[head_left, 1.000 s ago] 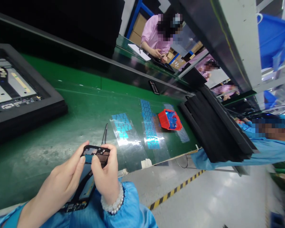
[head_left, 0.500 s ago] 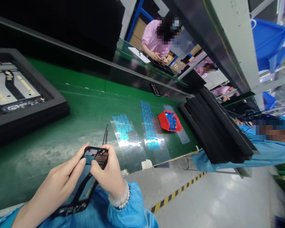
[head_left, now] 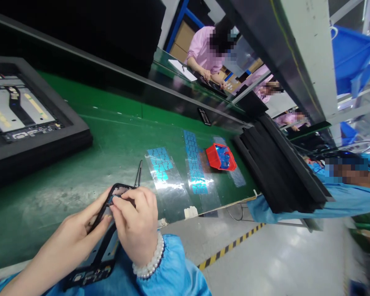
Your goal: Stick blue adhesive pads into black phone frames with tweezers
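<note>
My left hand (head_left: 70, 232) is closed around the left side of an opened phone (head_left: 103, 250), which is tilted over the bench's front edge. A black flex cable runs down the phone's inside, with small parts at both ends. At its upper end, my right hand (head_left: 137, 218) pinches the edge of a small blue film (head_left: 113, 199); the fingers cover most of that area. Just beyond the right hand lies a pair of tweezers (head_left: 139, 173). Sheets of blue stickers (head_left: 160, 162) on clear backing lie to the right.
On the left, a black foam tray (head_left: 77, 133) holds another opened device. A red bin (head_left: 214, 158) with blue scraps stands past a second sticker sheet (head_left: 191, 154). Stacked black trays (head_left: 280, 164) stand at the right. Co-workers in pink (head_left: 203, 45) and blue (head_left: 351, 197) sit nearby.
My right hand has gone from gripping the phone's right edge to pinching over its upper end. My left fingers have shifted slightly along the left side.
</note>
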Motion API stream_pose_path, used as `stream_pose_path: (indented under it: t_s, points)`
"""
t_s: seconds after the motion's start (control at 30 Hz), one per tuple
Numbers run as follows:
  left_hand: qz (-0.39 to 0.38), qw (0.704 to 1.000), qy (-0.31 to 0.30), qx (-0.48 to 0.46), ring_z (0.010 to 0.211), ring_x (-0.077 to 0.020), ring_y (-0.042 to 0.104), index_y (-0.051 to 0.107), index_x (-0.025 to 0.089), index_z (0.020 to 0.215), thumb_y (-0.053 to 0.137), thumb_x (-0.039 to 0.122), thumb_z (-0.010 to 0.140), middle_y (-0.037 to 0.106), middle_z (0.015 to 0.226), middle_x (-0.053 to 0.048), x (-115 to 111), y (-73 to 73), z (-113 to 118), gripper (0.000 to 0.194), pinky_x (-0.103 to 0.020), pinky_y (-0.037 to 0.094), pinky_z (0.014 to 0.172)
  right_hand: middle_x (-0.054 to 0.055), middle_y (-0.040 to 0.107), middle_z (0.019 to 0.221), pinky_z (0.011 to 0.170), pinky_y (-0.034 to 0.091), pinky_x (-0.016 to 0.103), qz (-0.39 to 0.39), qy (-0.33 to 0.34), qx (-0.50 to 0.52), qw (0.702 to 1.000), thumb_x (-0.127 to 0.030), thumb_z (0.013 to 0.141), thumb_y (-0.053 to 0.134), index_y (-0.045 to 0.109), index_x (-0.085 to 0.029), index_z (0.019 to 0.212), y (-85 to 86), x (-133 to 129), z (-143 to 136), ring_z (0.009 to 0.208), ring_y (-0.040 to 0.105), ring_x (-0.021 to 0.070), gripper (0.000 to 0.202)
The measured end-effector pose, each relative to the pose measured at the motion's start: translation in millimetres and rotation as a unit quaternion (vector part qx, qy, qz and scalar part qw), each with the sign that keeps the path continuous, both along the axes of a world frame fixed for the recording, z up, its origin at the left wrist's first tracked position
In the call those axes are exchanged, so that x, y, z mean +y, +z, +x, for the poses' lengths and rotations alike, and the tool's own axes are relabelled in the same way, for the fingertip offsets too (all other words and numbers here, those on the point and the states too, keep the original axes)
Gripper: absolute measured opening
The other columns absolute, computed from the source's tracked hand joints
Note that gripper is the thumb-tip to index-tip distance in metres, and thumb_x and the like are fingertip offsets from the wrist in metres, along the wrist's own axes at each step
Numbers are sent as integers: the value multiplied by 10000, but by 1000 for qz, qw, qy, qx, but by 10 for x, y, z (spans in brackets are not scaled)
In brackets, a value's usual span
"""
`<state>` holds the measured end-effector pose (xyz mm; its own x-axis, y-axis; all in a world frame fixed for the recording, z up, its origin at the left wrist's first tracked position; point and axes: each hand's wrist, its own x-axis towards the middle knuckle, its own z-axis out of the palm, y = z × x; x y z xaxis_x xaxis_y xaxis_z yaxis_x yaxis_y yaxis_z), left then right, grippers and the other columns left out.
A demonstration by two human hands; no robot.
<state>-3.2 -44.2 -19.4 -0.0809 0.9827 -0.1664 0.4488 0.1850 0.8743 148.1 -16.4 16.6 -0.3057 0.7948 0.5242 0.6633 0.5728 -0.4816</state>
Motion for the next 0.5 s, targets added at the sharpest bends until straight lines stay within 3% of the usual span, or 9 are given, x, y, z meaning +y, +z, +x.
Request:
stream_pose_path:
  t_s: [0.13, 0.33, 0.5]
  points:
    - [6, 1000, -11, 25, 708, -162, 745, 501, 154, 1405, 435, 584, 824, 795, 942, -29, -24, 68, 29, 725, -171, 549, 587, 29, 679, 864, 744, 446, 364, 28, 6, -54, 998, -169, 949, 524, 644, -225, 919, 36, 26, -51, 880, 557, 198, 136]
    - [26, 998, -19, 47, 733, -195, 756, 535, 96, 1365, 395, 507, 814, 795, 882, -64, 7, 219, 83, 702, -183, 526, 494, 27, 683, 848, 735, 428, 374, 49, 26, -82, 995, -148, 937, 500, 585, -222, 831, 29, 28, -69, 872, 564, 205, 155]
    - [28, 998, 13, 61, 781, -195, 758, 562, 159, 1352, 446, 520, 801, 790, 990, -42, -24, 206, 104, 669, -194, 566, 619, 38, 643, 882, 809, 449, 372, 42, -12, 1, 999, -140, 902, 512, 541, -238, 848, -20, 29, -112, 920, 553, 203, 115]
